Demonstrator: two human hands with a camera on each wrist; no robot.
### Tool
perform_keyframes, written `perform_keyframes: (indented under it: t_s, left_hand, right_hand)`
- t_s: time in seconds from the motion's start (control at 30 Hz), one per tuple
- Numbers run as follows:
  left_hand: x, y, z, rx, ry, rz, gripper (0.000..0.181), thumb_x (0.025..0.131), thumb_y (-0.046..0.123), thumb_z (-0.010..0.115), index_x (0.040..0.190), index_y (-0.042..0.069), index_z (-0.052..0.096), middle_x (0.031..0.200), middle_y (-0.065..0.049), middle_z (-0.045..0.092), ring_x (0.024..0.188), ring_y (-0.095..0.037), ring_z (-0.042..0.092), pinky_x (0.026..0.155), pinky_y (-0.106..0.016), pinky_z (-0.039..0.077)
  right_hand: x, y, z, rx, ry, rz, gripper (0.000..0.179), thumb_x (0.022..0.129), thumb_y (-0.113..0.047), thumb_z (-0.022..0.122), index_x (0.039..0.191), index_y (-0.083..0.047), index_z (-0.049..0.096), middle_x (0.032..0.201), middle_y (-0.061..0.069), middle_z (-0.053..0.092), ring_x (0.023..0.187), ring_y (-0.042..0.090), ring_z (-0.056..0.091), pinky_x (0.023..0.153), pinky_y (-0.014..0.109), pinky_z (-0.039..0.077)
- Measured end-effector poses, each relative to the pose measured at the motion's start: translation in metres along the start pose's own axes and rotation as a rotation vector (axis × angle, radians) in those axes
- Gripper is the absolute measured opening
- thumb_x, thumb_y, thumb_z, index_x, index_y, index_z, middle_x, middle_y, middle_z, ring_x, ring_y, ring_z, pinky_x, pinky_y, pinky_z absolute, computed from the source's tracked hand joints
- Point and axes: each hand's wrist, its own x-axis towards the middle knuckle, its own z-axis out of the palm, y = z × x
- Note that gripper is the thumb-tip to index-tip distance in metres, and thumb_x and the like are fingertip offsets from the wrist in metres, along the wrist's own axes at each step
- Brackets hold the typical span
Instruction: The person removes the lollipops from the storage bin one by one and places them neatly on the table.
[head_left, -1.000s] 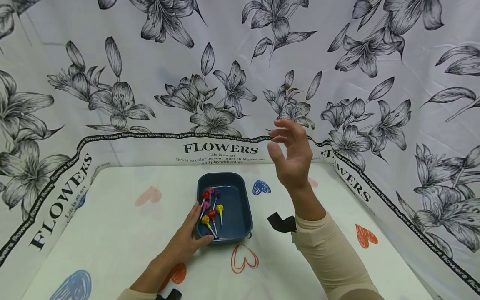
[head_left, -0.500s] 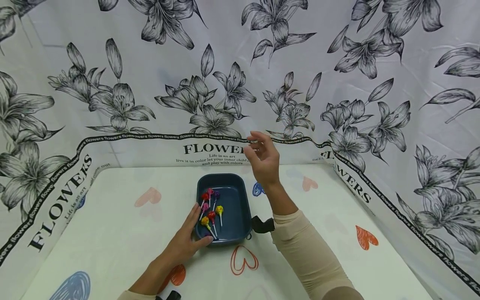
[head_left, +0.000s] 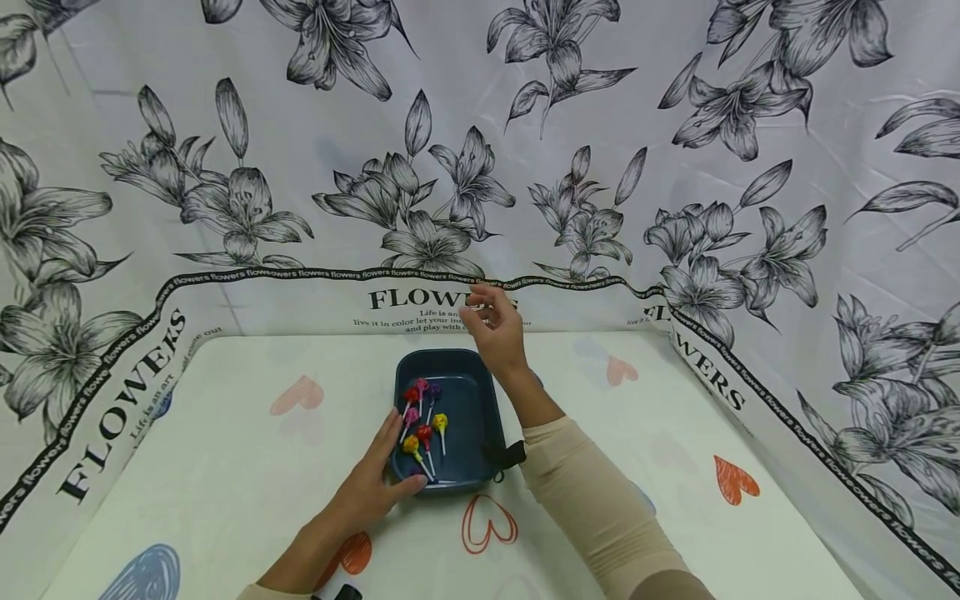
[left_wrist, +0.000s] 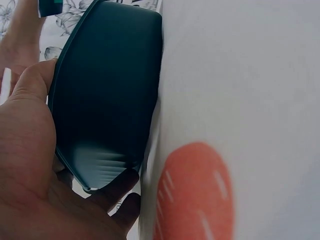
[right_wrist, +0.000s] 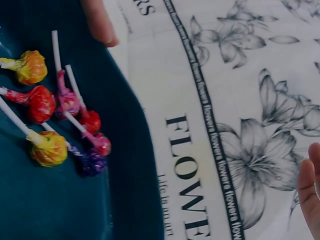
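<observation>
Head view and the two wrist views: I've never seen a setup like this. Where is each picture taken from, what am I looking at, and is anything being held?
There is no machine here, just a person's two bare hands. The head picture comes from a camera worn on the head, looking forward and down. Each wrist picture comes from a camera worn on that wrist; both look turned sideways.

On the heart-patterned table sits a dark blue tray with several wrapped lollipops inside. A flower-printed cloth hangs behind.

The left hand rests against the tray's near left corner. The right hand is raised near its far right corner, with nothing visible in its fingers.
</observation>
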Motion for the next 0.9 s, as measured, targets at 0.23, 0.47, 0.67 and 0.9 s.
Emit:
perform_keyframes:
  t_s: [0.23,0.47,0.67,0.9]
  left_hand:
    - [-0.001,-0.001,0.000,0.002,0.012,0.009,0.098,0.084,0.037,0.075,0.156,0.015,0.012,0.161,0.002,0.001,0.145,-0.030,0.006,0.109,-0.055,0.012]
    - [0.000,-0.001,-0.001,-0.017,0.016,0.025,0.098,0.085,0.036,0.075,0.156,0.015,0.012,0.161,0.001,0.001,0.144,-0.031,0.006,0.109,-0.056,0.012]
    - [0.001,-0.001,0.000,-0.026,0.005,0.015,0.098,0.085,0.037,0.074,0.157,0.016,0.011,0.161,0.003,0.000,0.145,-0.030,0.005,0.110,-0.055,0.011]
    - [0.000,-0.002,0.001,-0.023,-0.006,0.008,0.098,0.085,0.041,0.073,0.157,0.018,0.010,0.161,0.002,-0.001,0.145,-0.030,0.003,0.109,-0.055,0.011]
  right_hand:
    - [-0.001,0.026,0.006,0.028,-0.065,0.117,0.036,0.096,-0.007,0.058,0.129,0.006,0.051,0.114,0.028,0.053,0.086,0.022,0.059,0.070,0.033,0.053]
    - [-0.003,0.083,0.012,0.056,-0.194,0.288,0.039,0.097,-0.021,0.060,0.132,-0.005,0.054,0.118,0.016,0.057,0.095,0.029,0.063,0.077,0.053,0.052]
    - [-0.009,0.104,0.018,-0.030,-0.311,0.447,0.041,0.095,-0.035,0.062,0.132,-0.017,0.058,0.120,0.005,0.061,0.097,0.027,0.064,0.074,0.042,0.055]
    - [-0.015,0.119,0.021,-0.092,-0.428,0.567,0.043,0.093,-0.042,0.063,0.130,-0.021,0.059,0.116,0.004,0.061,0.100,0.030,0.063,0.074,0.043,0.055]
